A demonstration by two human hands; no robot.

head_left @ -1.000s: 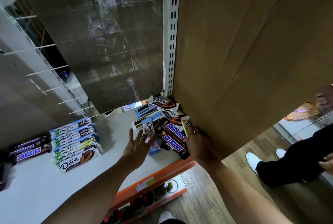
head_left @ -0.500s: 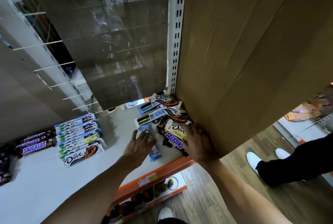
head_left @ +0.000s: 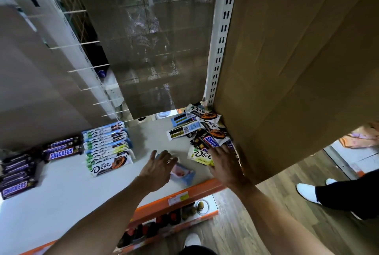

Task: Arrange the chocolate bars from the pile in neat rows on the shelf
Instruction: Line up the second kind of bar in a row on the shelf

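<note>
A loose pile of chocolate bars (head_left: 205,129) lies at the shelf's right end, against the cardboard panel: Dove and Snickers wrappers, some face down. A yellow-green Dove bar (head_left: 200,155) lies flat at the pile's near edge. My right hand (head_left: 225,164) rests on that bar's right end and on a Snickers bar (head_left: 212,142), fingers fairly straight. My left hand (head_left: 160,166) is spread over a pale blue and pink bar (head_left: 183,172) near the front edge. Further left stand a neat row of Dove bars (head_left: 108,146) and rows of Snickers bars (head_left: 63,150).
The grey shelf (head_left: 61,197) has an orange front rail (head_left: 184,193). A large cardboard panel (head_left: 287,70) and a white slotted post (head_left: 221,39) close off the right side. Bottles (head_left: 164,220) stand on a lower shelf. Another person's legs and white shoes (head_left: 307,193) are at the right.
The yellow-green Dove bar, held upright by my right hand a second ago, now lies flat at the pile's near edge. My left hand has shifted slightly over the pale blue bar.
</note>
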